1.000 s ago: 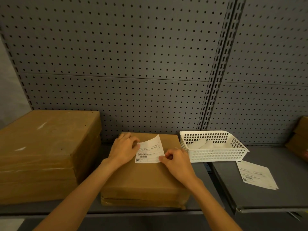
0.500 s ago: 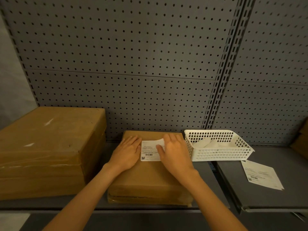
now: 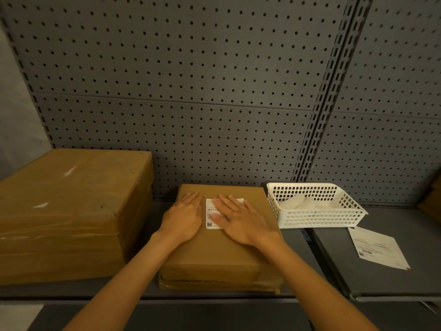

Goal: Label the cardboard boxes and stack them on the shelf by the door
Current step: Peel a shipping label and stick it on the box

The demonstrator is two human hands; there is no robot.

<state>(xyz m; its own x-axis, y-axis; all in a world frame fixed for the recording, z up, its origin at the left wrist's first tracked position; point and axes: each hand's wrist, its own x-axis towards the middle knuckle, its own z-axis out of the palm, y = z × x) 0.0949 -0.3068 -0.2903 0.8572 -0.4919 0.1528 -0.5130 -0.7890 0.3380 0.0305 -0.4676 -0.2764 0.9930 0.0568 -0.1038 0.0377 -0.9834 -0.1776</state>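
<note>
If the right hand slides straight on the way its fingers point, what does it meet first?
The right hand lies flat on the label, fingers pointing up-left toward the box's far edge. Beyond that, probably the pegboard back wall; depth is unclear.

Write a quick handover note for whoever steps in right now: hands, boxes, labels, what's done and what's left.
Left hand: flat on the small box, beside the label.
Right hand: flat, pressing the label onto the box top.
The small box sits on the shelf, between the big box and the white basket.
A loose sheet lies on the shelf to the right; the basket holds pale pieces I cannot identify.
Done: label is down on the small box.
Left: the big box shows no label on the faces in view, so it probably needs one; then stack the boxes.
</note>
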